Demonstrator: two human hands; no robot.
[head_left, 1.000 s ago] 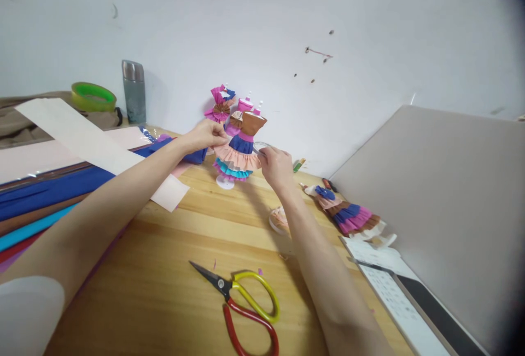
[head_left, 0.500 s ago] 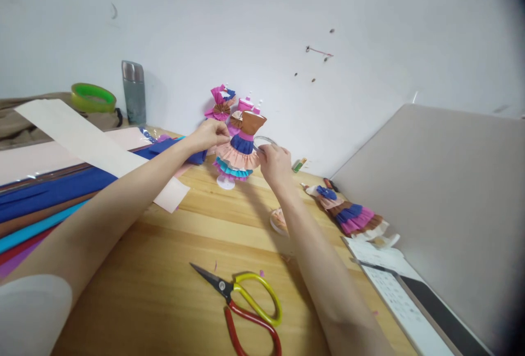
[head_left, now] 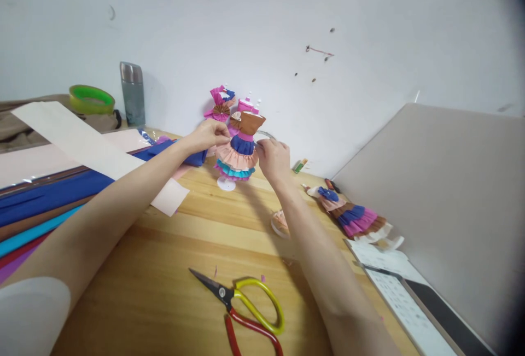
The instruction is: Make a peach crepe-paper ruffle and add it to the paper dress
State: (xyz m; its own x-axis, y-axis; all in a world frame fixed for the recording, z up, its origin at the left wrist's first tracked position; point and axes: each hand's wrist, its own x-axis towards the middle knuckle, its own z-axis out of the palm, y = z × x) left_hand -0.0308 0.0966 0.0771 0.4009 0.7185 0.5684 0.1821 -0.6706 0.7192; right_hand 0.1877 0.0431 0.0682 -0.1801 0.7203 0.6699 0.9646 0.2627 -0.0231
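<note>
A small paper dress [head_left: 240,150] with brown top and blue, peach, teal and purple ruffles stands on a white base near the wall. My left hand [head_left: 210,134] pinches the peach ruffle on its left side. My right hand [head_left: 273,159] is closed at the dress's right side, holding a clear roll of tape [head_left: 264,136] against it. Behind the dress stand other paper dresses in pink and brown [head_left: 221,105].
Scissors with yellow and red handles [head_left: 248,309] lie on the wooden table [head_left: 172,268]. Coloured paper sheets [head_left: 45,192] lie at left. A finished dress [head_left: 353,216] lies on its side at right, by a grey board [head_left: 443,197]. A flask [head_left: 132,93] and green tape roll [head_left: 91,98] stand behind.
Both hands stayed on the dress; the right hand shifted slightly up and left against the skirt. The view drifted a little.
</note>
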